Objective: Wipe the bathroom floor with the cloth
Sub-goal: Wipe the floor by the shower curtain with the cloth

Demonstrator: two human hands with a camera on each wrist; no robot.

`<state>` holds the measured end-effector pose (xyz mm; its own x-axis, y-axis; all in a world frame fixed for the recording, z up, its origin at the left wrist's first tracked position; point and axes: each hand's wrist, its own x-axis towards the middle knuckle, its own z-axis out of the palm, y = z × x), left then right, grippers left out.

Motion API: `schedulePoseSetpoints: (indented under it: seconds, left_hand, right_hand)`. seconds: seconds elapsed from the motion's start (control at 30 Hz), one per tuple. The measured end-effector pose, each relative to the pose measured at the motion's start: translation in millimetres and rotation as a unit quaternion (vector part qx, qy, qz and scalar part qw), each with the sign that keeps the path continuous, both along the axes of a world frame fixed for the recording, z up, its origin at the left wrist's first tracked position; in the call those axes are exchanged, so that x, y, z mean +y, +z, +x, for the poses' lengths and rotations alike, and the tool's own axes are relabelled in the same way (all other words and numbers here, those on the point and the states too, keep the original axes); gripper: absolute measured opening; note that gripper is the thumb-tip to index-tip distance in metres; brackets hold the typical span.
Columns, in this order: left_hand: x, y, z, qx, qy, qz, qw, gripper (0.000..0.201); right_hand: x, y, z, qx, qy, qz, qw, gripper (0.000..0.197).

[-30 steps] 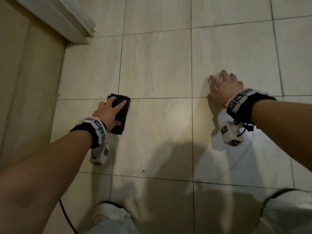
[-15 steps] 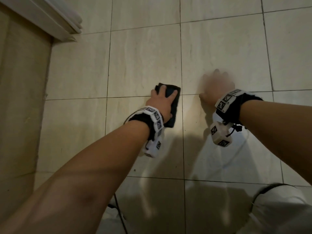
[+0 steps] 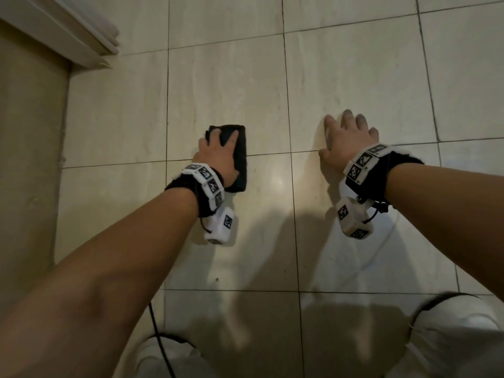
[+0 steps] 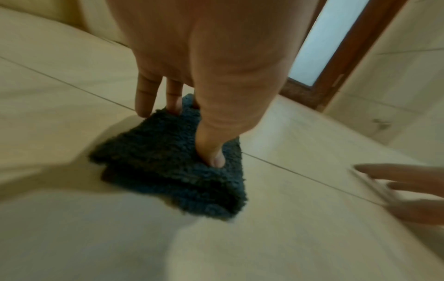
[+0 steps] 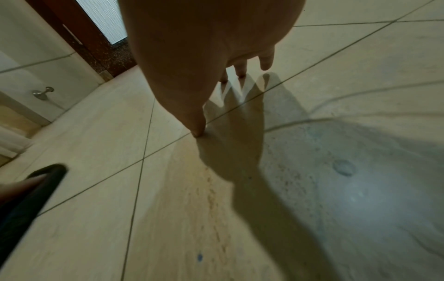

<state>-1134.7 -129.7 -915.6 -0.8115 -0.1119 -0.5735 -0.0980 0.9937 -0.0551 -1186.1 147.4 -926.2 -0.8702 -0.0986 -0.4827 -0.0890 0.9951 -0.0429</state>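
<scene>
A dark, fluffy folded cloth [image 3: 241,162] lies on the beige tiled floor [image 3: 226,77], across a grout line. My left hand [image 3: 219,151] lies on top of it, palm down. In the left wrist view the thumb [image 4: 211,148] presses into the cloth [image 4: 156,161], the other fingers reach straight to its far edge, and the little finger touches the tile. My right hand [image 3: 346,137] rests flat on the floor to the right with fingers spread, holding nothing. In the right wrist view, that hand's [image 5: 204,57] fingertips touch the tile.
A white door frame [image 3: 68,31] and a beige wall [image 3: 27,159] border the floor at the left. My knees in pale trousers [image 3: 450,339] sit at the bottom, with a black cable [image 3: 161,347] beside them. A brown-framed door [image 4: 348,47] and a metal stopper [image 5: 43,93] stand farther off.
My left hand slid the cloth rightward across the tile towards the right hand, then back left a little. The right hand stayed planted on the floor.
</scene>
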Motion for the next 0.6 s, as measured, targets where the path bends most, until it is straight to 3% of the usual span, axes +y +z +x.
schedulePoseSetpoints:
  seconds: [0.13,0.23,0.47,0.6]
  left_hand:
    - [-69.8,4.6,14.3,-0.016,0.083,-0.036,0.996,0.097]
    - [-88.6,8.8,23.5,-0.017,0.115,-0.059,0.992,0.098]
    - [-76.6,11.7,33.1,-0.024,0.123,-0.039,0.991,0.094]
    - [-41.4,13.3,42.7,-0.026,0.101,-0.017,0.994,0.094]
  right_hand:
    - [-3.4,1.1,-0.7,-0.019,-0.012,0.005,1.000,0.076]
    - [-7.3,1.1,-3.6,-0.027,-0.020,0.009,0.999,0.074]
    - [-10.3,-0.4,-0.4,-0.030,-0.024,0.019,0.999,0.079]
    - [-13.6,-0.3,-1.0,-0.037,-0.032,0.024,0.999,0.084]
